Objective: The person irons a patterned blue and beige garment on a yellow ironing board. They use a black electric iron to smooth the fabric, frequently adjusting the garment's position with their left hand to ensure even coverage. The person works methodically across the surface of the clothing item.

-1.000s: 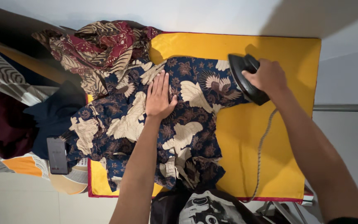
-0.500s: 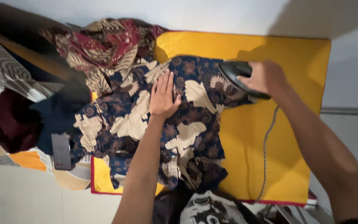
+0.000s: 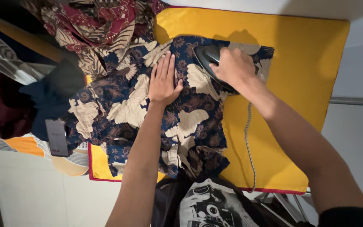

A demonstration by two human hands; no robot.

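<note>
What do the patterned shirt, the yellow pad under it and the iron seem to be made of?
Shirt: thin woven cloth, probably cotton, matte; it creases and bunches softly under the left hand.
Yellow pad: padded fabric, matte, with a red sewn edge.
Iron: dark hard shell, likely plastic, with a slight sheen; the right hand covers much of it, and its cord looks braided.

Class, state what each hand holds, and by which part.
Right hand grips the iron by its top handle. Left hand holds nothing; it presses flat on the shirt.

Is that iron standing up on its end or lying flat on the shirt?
Flat. The black iron lies soleplate down on the navy patterned shirt, gripped by the right hand.
</note>
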